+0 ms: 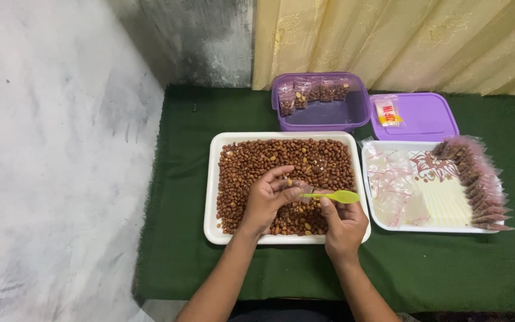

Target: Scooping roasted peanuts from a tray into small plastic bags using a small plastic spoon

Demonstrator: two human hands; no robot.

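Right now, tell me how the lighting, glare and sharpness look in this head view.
Head view: soft, even light with faint shadows under the white tray; no strong glare, only a mild sheen on the purple lid; the left hand, right hand and yellow-green spoon are fairly sharp; the small clear bag between them is hard to make out.

Both bare forearms are extended forward from the bottom edge and angled inward, so that the hands are brought close together. The left hand [264, 201] is curled, with its thumb and fingertips pinched together in a closed grip. The right hand [343, 223] is held just beside it, its thumb and forefinger likewise pressed shut.
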